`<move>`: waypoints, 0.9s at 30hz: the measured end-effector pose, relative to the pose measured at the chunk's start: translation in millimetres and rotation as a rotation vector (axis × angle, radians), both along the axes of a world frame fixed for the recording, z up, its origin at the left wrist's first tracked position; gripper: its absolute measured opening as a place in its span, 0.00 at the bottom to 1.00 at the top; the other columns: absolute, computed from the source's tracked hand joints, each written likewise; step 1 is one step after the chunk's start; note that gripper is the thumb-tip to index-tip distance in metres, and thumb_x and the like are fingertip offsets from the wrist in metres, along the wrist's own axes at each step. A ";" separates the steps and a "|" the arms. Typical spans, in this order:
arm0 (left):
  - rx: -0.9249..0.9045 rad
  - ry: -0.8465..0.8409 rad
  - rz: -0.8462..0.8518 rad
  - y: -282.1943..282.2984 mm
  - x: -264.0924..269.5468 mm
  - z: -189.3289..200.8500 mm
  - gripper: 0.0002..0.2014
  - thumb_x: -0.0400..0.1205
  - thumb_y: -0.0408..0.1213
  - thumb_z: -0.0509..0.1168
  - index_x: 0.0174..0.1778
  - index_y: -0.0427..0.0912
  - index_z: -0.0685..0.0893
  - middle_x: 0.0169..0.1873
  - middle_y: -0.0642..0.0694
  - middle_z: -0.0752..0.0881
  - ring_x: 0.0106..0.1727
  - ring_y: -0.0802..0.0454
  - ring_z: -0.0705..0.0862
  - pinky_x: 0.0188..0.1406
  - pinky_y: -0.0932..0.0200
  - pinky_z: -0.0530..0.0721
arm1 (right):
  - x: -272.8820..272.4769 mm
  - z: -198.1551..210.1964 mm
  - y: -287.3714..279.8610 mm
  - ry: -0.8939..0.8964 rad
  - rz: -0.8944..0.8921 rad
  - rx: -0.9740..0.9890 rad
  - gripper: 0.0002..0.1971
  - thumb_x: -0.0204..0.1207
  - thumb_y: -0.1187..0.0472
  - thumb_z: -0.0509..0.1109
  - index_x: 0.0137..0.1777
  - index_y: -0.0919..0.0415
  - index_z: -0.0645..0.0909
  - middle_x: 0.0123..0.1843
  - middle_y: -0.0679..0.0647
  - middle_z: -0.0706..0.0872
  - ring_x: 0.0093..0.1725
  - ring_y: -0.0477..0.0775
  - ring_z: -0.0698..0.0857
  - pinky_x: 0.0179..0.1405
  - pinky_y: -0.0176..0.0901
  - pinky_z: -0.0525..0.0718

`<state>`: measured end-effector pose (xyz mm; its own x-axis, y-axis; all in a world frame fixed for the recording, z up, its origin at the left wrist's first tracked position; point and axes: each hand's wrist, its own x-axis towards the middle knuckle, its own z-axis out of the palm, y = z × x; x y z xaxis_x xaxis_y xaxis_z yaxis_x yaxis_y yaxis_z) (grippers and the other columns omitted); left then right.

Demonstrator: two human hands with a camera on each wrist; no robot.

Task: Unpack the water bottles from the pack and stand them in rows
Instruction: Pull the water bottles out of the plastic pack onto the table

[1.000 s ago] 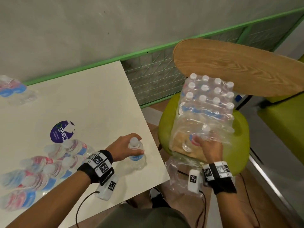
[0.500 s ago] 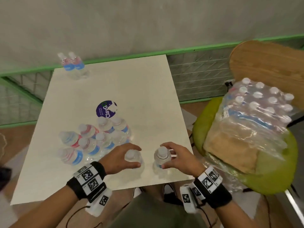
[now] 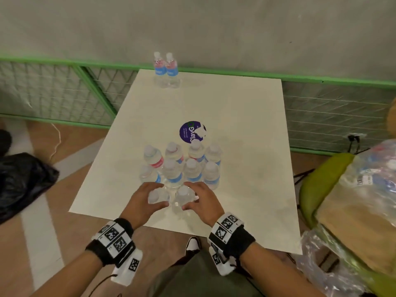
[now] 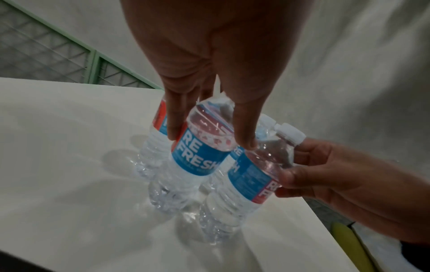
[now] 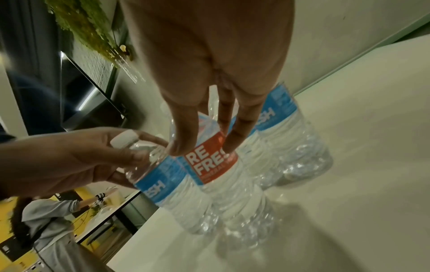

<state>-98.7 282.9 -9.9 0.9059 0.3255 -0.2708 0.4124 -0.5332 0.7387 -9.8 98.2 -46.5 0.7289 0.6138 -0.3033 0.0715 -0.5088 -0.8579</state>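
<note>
Two clear water bottles with white caps and blue-red labels stand side by side near the front edge of the white table (image 3: 246, 129). My left hand (image 3: 158, 195) grips the left bottle (image 3: 153, 198) by its shoulder from above, as the left wrist view shows on the bottle (image 4: 200, 158). My right hand (image 3: 188, 196) grips the right bottle (image 3: 183, 192) the same way, seen in the right wrist view on the bottle (image 5: 211, 165). Both bottles stand just behind a cluster of several upright bottles (image 3: 182, 163). The opened pack (image 3: 377, 168) lies on a green chair at the right.
Two more bottles (image 3: 166, 69) stand at the table's far edge. A purple round sticker (image 3: 192, 132) lies beyond the cluster. A black bag (image 3: 21, 181) lies on the floor at left. Torn plastic wrap (image 3: 321, 262) hangs by the chair. A green mesh fence runs behind the table.
My right hand came from the pack with a bottle and set it on the table beside the left one. Both hands then moved the two bottles forward up to the cluster.
</note>
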 end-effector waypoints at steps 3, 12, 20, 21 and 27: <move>0.069 -0.018 0.044 4.1 1.1 -6.4 0.25 0.67 0.41 0.79 0.59 0.51 0.80 0.57 0.50 0.77 0.57 0.55 0.77 0.59 0.63 0.72 | -6.1 -3.3 16.0 -0.025 -0.050 0.018 0.36 0.66 0.61 0.79 0.75 0.54 0.71 0.71 0.54 0.74 0.68 0.55 0.76 0.65 0.48 0.80; 0.058 -0.064 0.164 0.8 5.7 -15.5 0.26 0.67 0.35 0.79 0.60 0.43 0.80 0.55 0.48 0.73 0.55 0.52 0.76 0.57 0.54 0.79 | -4.0 -5.2 29.7 -0.057 -0.069 0.023 0.38 0.68 0.60 0.78 0.77 0.53 0.67 0.71 0.56 0.71 0.70 0.54 0.75 0.66 0.45 0.80; 0.100 -0.092 0.167 -7.0 -2.7 -18.6 0.27 0.68 0.34 0.78 0.63 0.41 0.78 0.55 0.48 0.71 0.56 0.53 0.75 0.61 0.53 0.79 | -3.7 -1.3 24.9 -0.026 -0.023 0.059 0.39 0.69 0.61 0.78 0.79 0.51 0.64 0.72 0.55 0.69 0.65 0.57 0.78 0.64 0.42 0.81; 0.098 -0.085 0.170 -7.7 -2.3 -17.4 0.27 0.68 0.33 0.78 0.64 0.41 0.78 0.55 0.48 0.71 0.56 0.52 0.75 0.61 0.51 0.80 | -3.4 -0.5 23.4 -0.017 -0.013 0.073 0.40 0.69 0.62 0.78 0.79 0.51 0.63 0.73 0.55 0.68 0.67 0.57 0.77 0.65 0.43 0.81; 0.248 -0.072 0.187 -15.4 -3.6 -0.5 0.33 0.67 0.35 0.79 0.67 0.40 0.75 0.62 0.38 0.75 0.65 0.41 0.73 0.65 0.50 0.73 | 0.4 21.7 -5.0 0.164 0.041 0.113 0.37 0.72 0.61 0.75 0.79 0.51 0.62 0.76 0.52 0.70 0.68 0.50 0.74 0.66 0.40 0.78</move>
<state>-102.3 267.5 -10.4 0.8382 0.5362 -0.0996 0.4716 -0.6209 0.6261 -9.4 93.2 -24.8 0.6494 0.6784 -0.3436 -0.0553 -0.4085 -0.9111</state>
